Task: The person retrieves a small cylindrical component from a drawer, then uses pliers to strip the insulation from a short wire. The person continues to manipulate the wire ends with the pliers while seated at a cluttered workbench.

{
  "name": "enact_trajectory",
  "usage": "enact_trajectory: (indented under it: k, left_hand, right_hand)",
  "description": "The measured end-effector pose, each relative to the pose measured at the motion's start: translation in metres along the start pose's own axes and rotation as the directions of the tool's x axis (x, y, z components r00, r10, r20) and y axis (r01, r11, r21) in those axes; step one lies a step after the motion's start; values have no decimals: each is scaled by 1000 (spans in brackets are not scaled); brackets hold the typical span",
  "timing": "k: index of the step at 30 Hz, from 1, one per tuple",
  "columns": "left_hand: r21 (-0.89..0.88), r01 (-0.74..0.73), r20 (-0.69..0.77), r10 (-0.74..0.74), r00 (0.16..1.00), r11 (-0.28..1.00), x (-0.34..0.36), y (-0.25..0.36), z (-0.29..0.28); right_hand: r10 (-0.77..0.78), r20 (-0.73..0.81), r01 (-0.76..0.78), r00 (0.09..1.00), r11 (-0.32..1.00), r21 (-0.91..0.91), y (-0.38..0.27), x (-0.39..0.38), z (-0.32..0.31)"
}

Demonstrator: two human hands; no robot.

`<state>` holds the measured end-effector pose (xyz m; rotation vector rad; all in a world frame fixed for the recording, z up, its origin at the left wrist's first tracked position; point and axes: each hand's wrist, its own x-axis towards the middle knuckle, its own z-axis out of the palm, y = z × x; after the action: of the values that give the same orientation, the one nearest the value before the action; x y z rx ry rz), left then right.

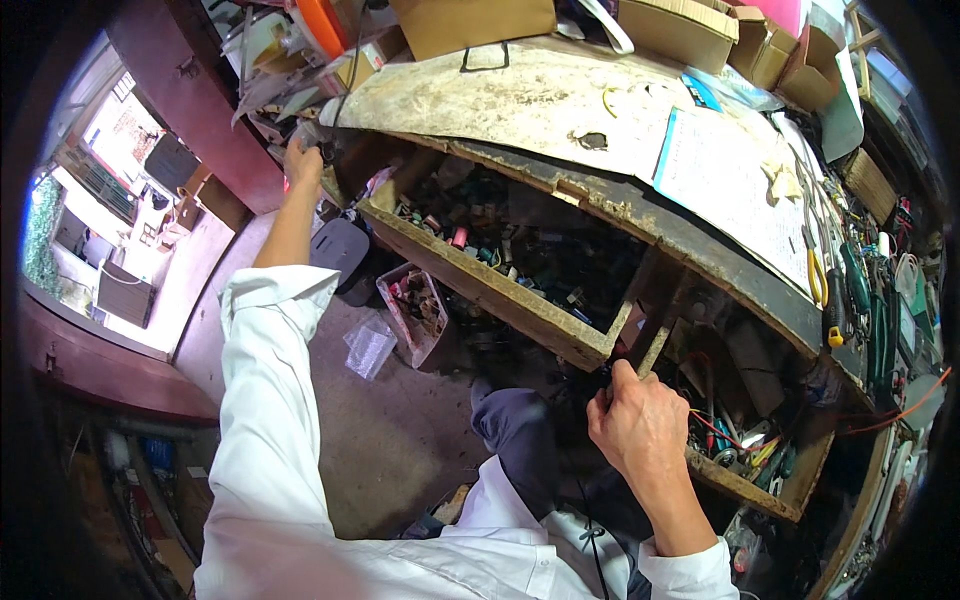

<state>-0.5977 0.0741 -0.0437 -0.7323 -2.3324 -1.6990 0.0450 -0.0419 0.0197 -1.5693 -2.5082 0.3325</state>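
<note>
My left hand reaches to the left end of the workbench, its fingers curled by a small dark object that is too unclear to name. My right hand is closed in front of the bench, between two pulled-out wooden drawers; what its fingers hold, if anything, is hidden. Just beyond its fingertips is the corner of the large drawer, which holds many small electrical-looking parts. Right of my right hand, the second drawer contains screwdrivers, wires and other hand tools.
A worn sheet covers the workbench top, with cardboard boxes at its back. Pliers and other tools crowd the right edge. On the floor stand a bin of scraps and a grey stool seat. An open doorway lies left.
</note>
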Motion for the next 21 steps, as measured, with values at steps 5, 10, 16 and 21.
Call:
enact_trajectory:
  k: [5,10,16,21]
  left_hand:
    - [-119,-156,-254,122,959,981,-60,32,11]
    - [-340,-301,-73,295,953,891,-145,82,-9]
    - [-321,-282,503,416,758,904,-206,140,-21]
    - [-73,-488,675,404,617,870,-209,143,-23]
  right_hand:
    - [2,44,0,999,999,-42,-1,2,-4]
    - [-3,6,3,1000,1000,-5,0,0,-1]
    - [-25,29,27,999,999,-45,-1,0,-4]
    - [-39,23,40,999,999,-35,-1,0,-4]
